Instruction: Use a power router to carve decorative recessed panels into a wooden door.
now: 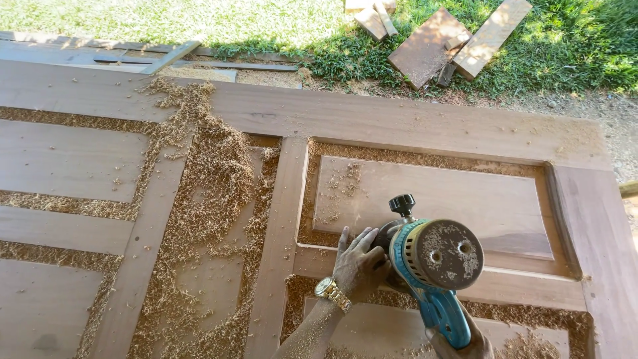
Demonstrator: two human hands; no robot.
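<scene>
While the left hand [359,261] lies curled over the front of a teal power planer [430,266], its fingers wrapped on the dark front grip, the right hand [465,344] closes around the tool's teal rear handle at the bottom edge of the frame, only partly in view. A gold wristwatch [331,292] sits on the left wrist, and fine sawdust dusts that forearm. The planer stands in the lower middle of the frame, a black knob [402,203] rising from its top and a round grey side cover flecked with dust facing the camera. It rests on a cross rail of a large wooden panelled door [412,123] that lies flat and fills most of the frame. Wood shavings [212,193] pile thickly along the grooves and over the panel to the left of the hands. Beyond the door's far edge, at the upper right, loose wood offcuts [458,40] lie on the grass [578,46].
</scene>
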